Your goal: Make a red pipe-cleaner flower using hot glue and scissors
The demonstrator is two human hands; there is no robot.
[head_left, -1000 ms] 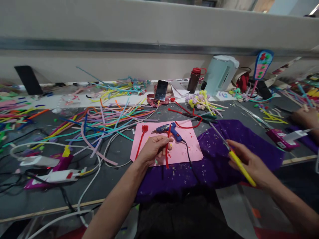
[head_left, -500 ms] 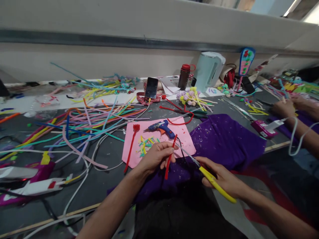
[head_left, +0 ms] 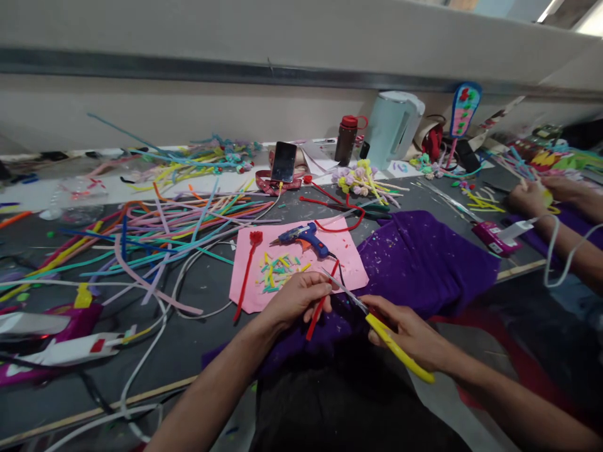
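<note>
Between the fingers of my left hand [head_left: 301, 295] is a short red pipe cleaner [head_left: 316, 317], held at a slant. My right hand [head_left: 409, 333] grips yellow-handled scissors [head_left: 396, 351], whose metal blades reach left to the pipe cleaner near my left fingertips. Whether the blades are parted I cannot tell. Just beyond my hands lies a pink sheet [head_left: 242, 263] bearing a blue glue gun [head_left: 304, 238], small yellow and green cut pieces [head_left: 277, 273] and a red pipe cleaner flower [head_left: 254, 242] on a stem. Purple cloth [head_left: 424, 263] spreads beneath and to the right.
Many coloured pipe cleaners [head_left: 179, 220] cover the table's left side, with white cables [head_left: 164, 320] nearby. A phone [head_left: 284, 162], a red-capped bottle [head_left: 347, 138] and a pale kettle [head_left: 393, 129] stand along the back. Another person's hands [head_left: 530, 196] work at the right.
My right hand and the scissors have shifted slightly left, with the blades now crossing the pipe cleaner closer to my left fingertips. The red pipe cleaner leans more to the right at its top.
</note>
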